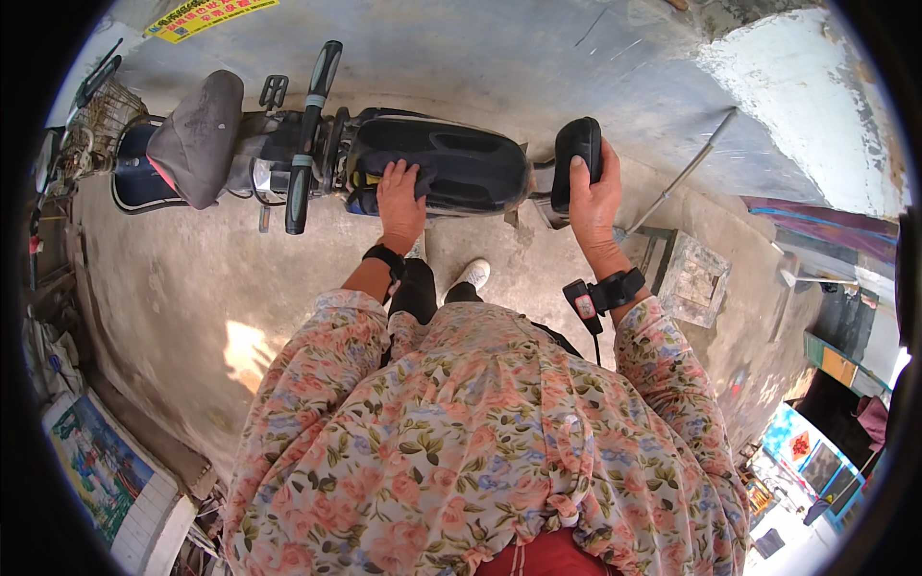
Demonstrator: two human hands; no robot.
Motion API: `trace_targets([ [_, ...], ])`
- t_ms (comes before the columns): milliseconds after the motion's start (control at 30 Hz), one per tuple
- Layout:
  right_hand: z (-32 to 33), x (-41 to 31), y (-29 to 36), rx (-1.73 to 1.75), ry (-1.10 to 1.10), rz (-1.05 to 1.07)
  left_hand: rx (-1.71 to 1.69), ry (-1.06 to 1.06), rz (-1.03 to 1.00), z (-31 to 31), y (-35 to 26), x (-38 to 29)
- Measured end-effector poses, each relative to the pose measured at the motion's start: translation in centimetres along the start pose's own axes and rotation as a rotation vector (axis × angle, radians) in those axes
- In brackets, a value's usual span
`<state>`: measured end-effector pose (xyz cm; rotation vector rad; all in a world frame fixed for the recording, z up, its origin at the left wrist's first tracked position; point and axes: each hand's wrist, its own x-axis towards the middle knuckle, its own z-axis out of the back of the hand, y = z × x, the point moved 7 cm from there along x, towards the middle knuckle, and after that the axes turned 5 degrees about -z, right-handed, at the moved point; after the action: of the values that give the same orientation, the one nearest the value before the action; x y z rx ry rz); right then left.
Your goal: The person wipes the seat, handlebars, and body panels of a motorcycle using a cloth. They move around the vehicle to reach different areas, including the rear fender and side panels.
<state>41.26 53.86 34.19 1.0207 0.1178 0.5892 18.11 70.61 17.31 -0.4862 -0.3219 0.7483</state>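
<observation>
In the head view a black electric scooter seat [461,165] stretches sideways before me, its surface dusty. My left hand [401,198] presses a dark, bunched cloth [371,173] with a bit of yellow against the near left part of the seat. My right hand [596,191] grips a black padded backrest [576,155] behind the seat, thumb on top, fingers hidden on its far side. Left of the seat are a black and grey handlebar [306,155], a black pedal [274,91] and a grey bicycle-type saddle [202,137].
A grey wall [461,57] runs along the scooter's far side. A metal pole [681,173] leans against it at the right, near a worn wooden frame [694,279] on the concrete floor. A wire basket [104,119] is at far left, a painted picture panel [97,468] at lower left.
</observation>
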Motion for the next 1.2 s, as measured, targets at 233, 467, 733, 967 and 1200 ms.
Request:
trace_targets([
  [233,1.3,0.7,-0.9,-0.014,-0.031,-0.025,-0.621,0.296,0.050,-0.8,-1.0,-3.4],
  [467,1.4,1.2,0.1,0.026,-0.043,0.004,-1.064,-0.452,1.085,-0.9,16.5,-9.3],
  [733,0.2,0.8,1.0,0.024,-0.039,-0.007,-0.997,-0.573,1.146,-6.1,14.3,-4.5],
  [967,0.3,1.2,0.2,0.021,-0.049,-0.030,-1.188,-0.292,1.376,-8.8,1.7,-5.5],
  [1200,0.6,0.4,-0.9,0.059,-0.036,-0.059,-1.075,0.072,1.187,-17.5,6.1,-6.7],
])
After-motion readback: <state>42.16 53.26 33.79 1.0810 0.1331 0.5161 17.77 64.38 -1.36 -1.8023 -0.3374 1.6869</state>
